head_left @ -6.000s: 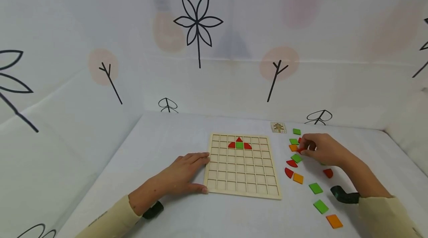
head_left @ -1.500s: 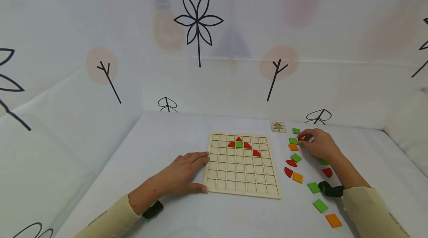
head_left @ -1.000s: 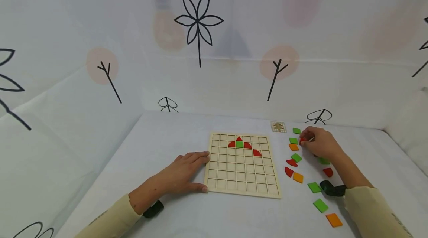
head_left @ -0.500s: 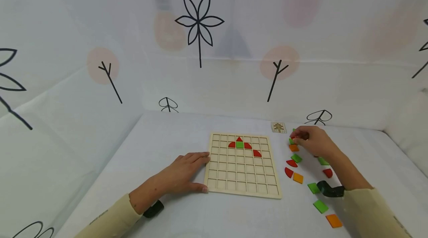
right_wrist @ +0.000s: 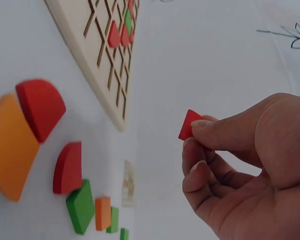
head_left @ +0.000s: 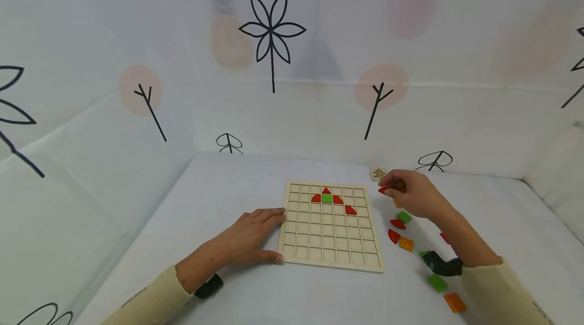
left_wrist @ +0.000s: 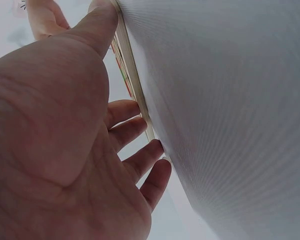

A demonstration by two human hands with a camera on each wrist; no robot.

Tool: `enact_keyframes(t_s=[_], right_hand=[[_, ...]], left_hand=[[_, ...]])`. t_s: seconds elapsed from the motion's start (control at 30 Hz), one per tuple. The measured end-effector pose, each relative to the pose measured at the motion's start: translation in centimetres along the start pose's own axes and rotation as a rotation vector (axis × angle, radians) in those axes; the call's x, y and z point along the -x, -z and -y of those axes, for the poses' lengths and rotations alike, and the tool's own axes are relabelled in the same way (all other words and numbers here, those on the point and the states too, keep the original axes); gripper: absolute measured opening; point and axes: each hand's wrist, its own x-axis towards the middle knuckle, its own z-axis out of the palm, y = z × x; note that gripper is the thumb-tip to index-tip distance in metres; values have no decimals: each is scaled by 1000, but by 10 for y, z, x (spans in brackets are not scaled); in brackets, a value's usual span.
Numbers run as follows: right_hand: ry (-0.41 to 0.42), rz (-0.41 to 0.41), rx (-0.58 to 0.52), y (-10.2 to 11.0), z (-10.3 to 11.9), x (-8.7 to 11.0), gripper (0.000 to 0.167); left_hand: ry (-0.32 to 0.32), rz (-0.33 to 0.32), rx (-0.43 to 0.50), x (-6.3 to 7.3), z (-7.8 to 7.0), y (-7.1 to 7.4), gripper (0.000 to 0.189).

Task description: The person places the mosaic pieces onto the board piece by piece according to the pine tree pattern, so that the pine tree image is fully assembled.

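My right hand [head_left: 412,195] pinches a small red tile [right_wrist: 188,124] between thumb and fingers, in the air just right of the wooden grid board [head_left: 315,239]. Part of the tile is covered by the fingertips. My left hand [head_left: 248,239] rests along the board's left edge, fingers stretched and thumb near the lower corner; the left wrist view shows the fingertips against the board's side [left_wrist: 132,75]. Near the board's top sit a red triangle [head_left: 326,190], a green square [head_left: 326,198] and red quarter-round tiles on either side of it. Another red quarter-round tile [head_left: 350,210] lies lower right.
Loose tiles lie right of the board, among them a green square [head_left: 403,217], an orange square [head_left: 406,244] and a red quarter-round [head_left: 394,236]. A small pattern card [head_left: 377,173] lies behind, partly hidden by my right hand. Printed white cloth rises behind the table.
A red quarter-round tile has appeared on the board's right part since the oldest frame. My right hand has picked up another red tile and moved left toward the board. My left hand stays put.
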Motion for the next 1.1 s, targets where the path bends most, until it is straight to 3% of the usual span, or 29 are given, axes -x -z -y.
enact_keyframes(t_s=[0.2,0.47,1.1], right_hand=[[79,-8,25,-10,13,0,12],[153,41,-23,-24,29,-7,11],[203,117,-102,-66,62,-30,8]], left_hand=[[-6,0,-1,0,0,1,95],[-7,1,-8,1,0,2,95],[-5,3,11,0,0,1,95]])
